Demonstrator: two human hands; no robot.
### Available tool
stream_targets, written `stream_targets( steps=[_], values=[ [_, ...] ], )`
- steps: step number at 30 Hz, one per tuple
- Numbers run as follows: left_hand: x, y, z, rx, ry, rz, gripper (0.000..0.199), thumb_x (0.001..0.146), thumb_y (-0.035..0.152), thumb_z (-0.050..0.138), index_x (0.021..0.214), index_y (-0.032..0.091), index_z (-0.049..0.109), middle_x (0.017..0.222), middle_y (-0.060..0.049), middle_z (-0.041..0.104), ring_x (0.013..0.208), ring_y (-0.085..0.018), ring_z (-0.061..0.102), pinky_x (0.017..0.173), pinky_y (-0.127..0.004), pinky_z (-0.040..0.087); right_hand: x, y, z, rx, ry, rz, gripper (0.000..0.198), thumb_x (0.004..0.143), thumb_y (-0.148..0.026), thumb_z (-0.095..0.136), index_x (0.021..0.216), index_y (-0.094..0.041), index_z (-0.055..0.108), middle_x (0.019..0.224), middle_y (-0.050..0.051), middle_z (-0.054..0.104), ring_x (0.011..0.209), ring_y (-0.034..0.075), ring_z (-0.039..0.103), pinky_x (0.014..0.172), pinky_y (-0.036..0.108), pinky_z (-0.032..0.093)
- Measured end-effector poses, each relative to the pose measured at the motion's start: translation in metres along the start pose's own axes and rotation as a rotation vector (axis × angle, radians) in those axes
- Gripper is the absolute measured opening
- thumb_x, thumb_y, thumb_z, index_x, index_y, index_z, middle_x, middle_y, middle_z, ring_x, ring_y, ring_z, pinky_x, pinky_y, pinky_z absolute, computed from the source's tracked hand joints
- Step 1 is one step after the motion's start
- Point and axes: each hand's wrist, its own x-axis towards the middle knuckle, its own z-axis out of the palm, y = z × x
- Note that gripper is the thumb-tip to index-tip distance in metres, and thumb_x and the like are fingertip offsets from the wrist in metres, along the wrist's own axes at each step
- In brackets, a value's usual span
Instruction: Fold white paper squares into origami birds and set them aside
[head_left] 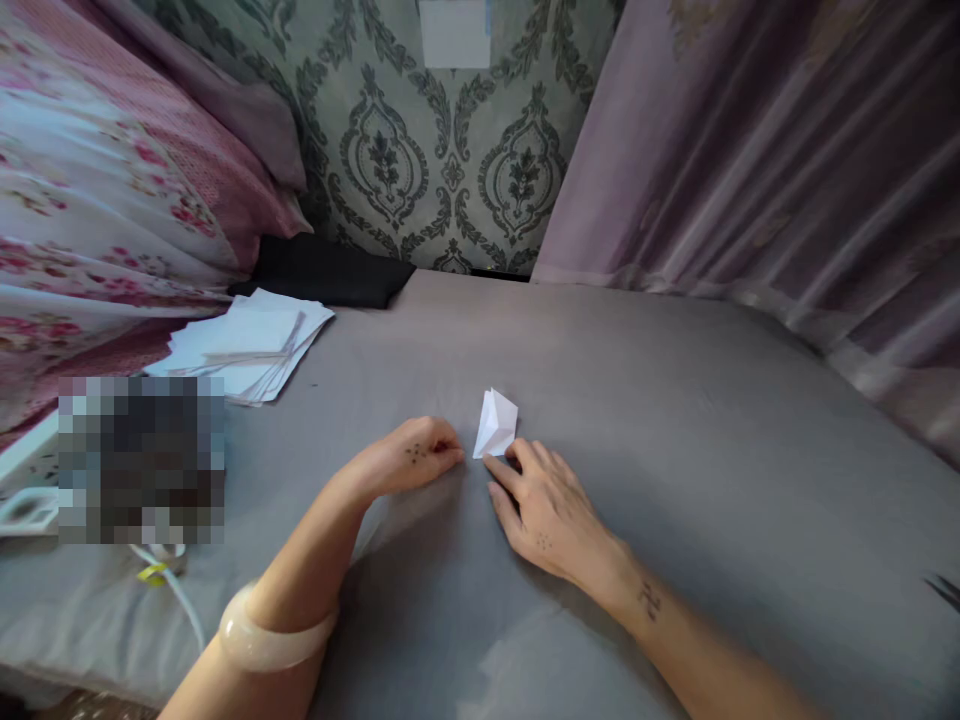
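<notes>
From the far left of my feed, pink and white floral fabric [90, 200] hangs down beside the gray cloth-covered surface [712, 430]. Nearer to me on that side, a pixelated patch [141, 460] hides whatever lies there, and a white cable [180, 595] with a yellow tag [152, 573] runs out from below it. Farther back I have a loose stack of white paper [251, 345], its sheets fanned unevenly, and just behind it a black cloth [322, 270].

Next comes the left arm, wearing a pale bangle [274, 635]. My left hand [416, 455] has its grip clenched, fingers curled and tips drawn together; I cannot tell whether anything is between them. It sits just left of the folded white paper [497, 422], apart from it.

That paper lies near the middle of the surface, creased into a pointed shape. At its near right side is my right hand [551, 505], grip released, fingers spread low over the cloth, with fingertips touching the paper's near edge.

Farther right, a mauve curtain [675, 150] falls along the far side, and a dark pointed thing [943, 590] pokes in at the right edge.
</notes>
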Motion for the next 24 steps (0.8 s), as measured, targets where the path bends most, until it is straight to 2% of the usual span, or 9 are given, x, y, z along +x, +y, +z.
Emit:
stream_targets(
  steps=[7, 13, 16, 20, 24],
  values=[
    [-0.001, 0.012, -0.004, 0.003, -0.008, -0.052, 0.028, 0.085, 0.034, 0.047, 0.081, 0.016, 0.068, 0.073, -0.002, 0.065, 0.067, -0.016, 0.056, 0.061, -0.025, 0.039, 0.001, -0.002, 0.000, 0.007, 0.020, -0.011, 0.029, 0.093, -0.030, 0.043, 0.116, -0.024, 0.060, 0.099, 0.010, 0.053, 0.092, 0.025, 0.048, 0.081, 0.040, 0.041],
    [0.001, 0.007, 0.001, -0.027, 0.049, -0.007, 0.026, 0.086, 0.033, 0.047, 0.085, 0.017, 0.068, 0.077, -0.002, 0.067, 0.071, -0.016, 0.058, 0.063, -0.025, 0.040, -0.002, 0.008, 0.008, 0.066, 0.083, -0.001, 0.022, 0.091, -0.022, 0.045, 0.107, -0.017, 0.059, 0.097, 0.010, 0.056, 0.092, 0.024, 0.053, 0.082, 0.038, 0.045],
    [0.004, 0.005, 0.005, -0.042, 0.094, 0.039, 0.025, 0.086, 0.027, 0.045, 0.092, 0.019, 0.068, 0.080, -0.001, 0.068, 0.073, -0.016, 0.059, 0.066, -0.025, 0.041, -0.002, 0.014, 0.015, 0.154, 0.159, 0.060, 0.016, 0.088, -0.018, 0.048, 0.102, -0.017, 0.055, 0.097, 0.009, 0.058, 0.091, 0.022, 0.057, 0.079, 0.035, 0.047],
    [0.006, 0.007, 0.012, -0.004, 0.138, 0.096, 0.027, 0.088, 0.023, 0.043, 0.099, 0.020, 0.067, 0.081, -0.001, 0.068, 0.072, -0.015, 0.060, 0.067, -0.025, 0.042, 0.001, 0.018, 0.024, 0.289, 0.281, 0.150, 0.021, 0.085, -0.017, 0.053, 0.105, -0.019, 0.047, 0.103, 0.008, 0.058, 0.085, 0.019, 0.061, 0.071, 0.031, 0.050],
    [0.007, 0.011, 0.015, 0.008, 0.134, 0.142, 0.028, 0.088, 0.020, 0.042, 0.101, 0.020, 0.067, 0.090, -0.004, 0.068, 0.078, -0.016, 0.061, 0.071, -0.025, 0.043, 0.008, 0.019, 0.027, 0.356, 0.378, 0.301, 0.019, 0.085, -0.025, 0.057, 0.099, -0.021, 0.047, 0.087, 0.006, 0.063, 0.075, 0.020, 0.063, 0.066, 0.032, 0.049]
  ],
)
